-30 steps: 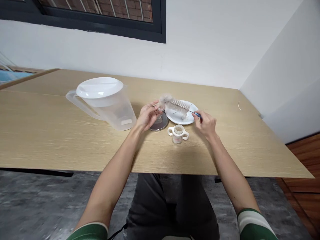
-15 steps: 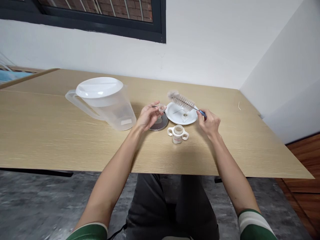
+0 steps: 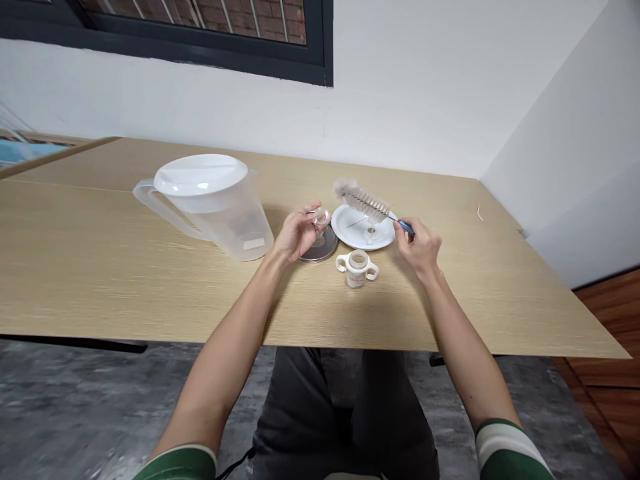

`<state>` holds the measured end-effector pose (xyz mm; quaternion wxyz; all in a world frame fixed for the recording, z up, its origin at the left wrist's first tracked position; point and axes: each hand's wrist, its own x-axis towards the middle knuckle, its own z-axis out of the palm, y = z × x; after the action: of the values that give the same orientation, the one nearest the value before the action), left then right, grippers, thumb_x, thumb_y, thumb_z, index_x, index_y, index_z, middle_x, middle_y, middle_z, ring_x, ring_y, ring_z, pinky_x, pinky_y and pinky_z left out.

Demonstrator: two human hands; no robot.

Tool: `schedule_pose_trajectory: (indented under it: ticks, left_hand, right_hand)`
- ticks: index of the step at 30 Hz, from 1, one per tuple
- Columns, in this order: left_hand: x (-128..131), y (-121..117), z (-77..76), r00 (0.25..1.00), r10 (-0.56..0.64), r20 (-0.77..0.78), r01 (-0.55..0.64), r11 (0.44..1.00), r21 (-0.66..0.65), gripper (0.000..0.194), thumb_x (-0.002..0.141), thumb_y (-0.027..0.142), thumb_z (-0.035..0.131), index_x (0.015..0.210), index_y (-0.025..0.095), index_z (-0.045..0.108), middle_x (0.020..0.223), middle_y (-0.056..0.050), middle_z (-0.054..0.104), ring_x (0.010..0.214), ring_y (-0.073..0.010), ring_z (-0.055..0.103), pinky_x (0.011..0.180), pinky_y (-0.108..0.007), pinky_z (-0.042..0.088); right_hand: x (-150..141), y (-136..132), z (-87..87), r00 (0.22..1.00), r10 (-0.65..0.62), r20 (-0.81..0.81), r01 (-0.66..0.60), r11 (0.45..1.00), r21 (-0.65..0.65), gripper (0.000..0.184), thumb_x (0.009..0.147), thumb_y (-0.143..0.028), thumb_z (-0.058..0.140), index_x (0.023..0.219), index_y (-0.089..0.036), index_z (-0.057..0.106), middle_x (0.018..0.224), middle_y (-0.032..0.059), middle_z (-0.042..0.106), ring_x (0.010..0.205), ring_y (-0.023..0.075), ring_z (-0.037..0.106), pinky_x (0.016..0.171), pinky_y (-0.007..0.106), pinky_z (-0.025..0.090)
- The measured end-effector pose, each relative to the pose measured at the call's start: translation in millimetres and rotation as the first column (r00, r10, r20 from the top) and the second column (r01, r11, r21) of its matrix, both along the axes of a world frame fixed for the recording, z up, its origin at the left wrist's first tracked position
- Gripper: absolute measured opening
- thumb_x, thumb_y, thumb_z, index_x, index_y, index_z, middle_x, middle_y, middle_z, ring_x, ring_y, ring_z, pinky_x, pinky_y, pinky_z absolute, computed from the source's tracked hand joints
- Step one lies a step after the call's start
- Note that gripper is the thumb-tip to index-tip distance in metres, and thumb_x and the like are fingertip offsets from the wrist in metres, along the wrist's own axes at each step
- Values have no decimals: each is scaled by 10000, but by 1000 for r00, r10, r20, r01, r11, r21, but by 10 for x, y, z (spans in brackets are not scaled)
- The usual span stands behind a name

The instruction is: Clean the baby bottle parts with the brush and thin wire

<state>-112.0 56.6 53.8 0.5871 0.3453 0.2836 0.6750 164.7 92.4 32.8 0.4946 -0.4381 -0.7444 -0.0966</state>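
Note:
My left hand (image 3: 296, 235) pinches a small clear round piece (image 3: 321, 217) above a shiny metal disc (image 3: 320, 246). My right hand (image 3: 419, 245) grips the blue handle of a bottle brush (image 3: 361, 199). The bristles hang over a white plate (image 3: 381, 238), pointing left and away from the clear piece. A small clear part (image 3: 371, 231) lies on the plate. A little white two-handled cup (image 3: 357, 267) stands in front of the plate, between my hands.
A clear plastic pitcher with a white lid (image 3: 210, 201) stands to the left of my left hand. The wooden table (image 3: 100, 267) meets white walls behind and on the right. A small pale scrap (image 3: 479, 212) lies near the right wall.
The brush has pulled back to the right, away from the clear piece in my left hand, and now hovers over the plate. My left hand has barely moved.

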Motion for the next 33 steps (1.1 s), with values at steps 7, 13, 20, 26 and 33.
schedule_pose_trajectory:
  ticks: [7, 13, 20, 26, 33]
  left_hand:
    - [-2, -17, 35, 999, 33, 6, -33, 999, -24, 320, 647, 157, 608, 957, 105, 663, 715, -53, 637, 696, -161, 632, 675, -274, 500]
    - [-35, 5, -12, 999, 28, -34, -27, 999, 30, 297, 636, 206, 633, 897, 84, 709, 725, -71, 661, 694, -157, 624, 702, -276, 502]
    - [-62, 27, -82, 992, 84, -99, -80, 996, 49, 244, 598, 273, 712, 786, 118, 725, 784, -69, 699, 801, -181, 662, 822, -303, 520]
    - [-69, 33, -85, 982, 148, -113, -144, 988, 48, 193, 608, 283, 733, 747, 149, 718, 832, -60, 705, 789, -160, 646, 785, -287, 540]
    - [-139, 82, -113, 962, 151, -228, -142, 988, 54, 234, 660, 303, 778, 823, 145, 721, 904, -54, 725, 802, -126, 663, 781, -242, 531]
  right_hand:
    - [34, 21, 16, 995, -45, -93, 43, 999, -26, 310, 972, -457, 521, 946, -191, 677, 756, 31, 695, 576, 134, 558, 603, 268, 392]
    - [11, 16, 6, 995, -49, -88, 45, 998, -40, 317, 969, -456, 527, 943, -182, 685, 745, 29, 690, 574, 129, 551, 606, 267, 388]
    - [29, 24, 3, 991, -94, -93, 88, 994, -68, 347, 974, -486, 492, 960, -191, 675, 761, 28, 691, 618, 139, 576, 638, 265, 399]
    - [26, 21, 5, 990, -101, -94, 94, 993, -76, 358, 976, -499, 485, 951, -196, 674, 746, 23, 684, 609, 139, 566, 636, 266, 394]
    - [24, 9, 16, 989, -113, -94, 106, 991, -76, 367, 975, -499, 481, 965, -188, 675, 770, 35, 698, 630, 144, 586, 648, 269, 398]
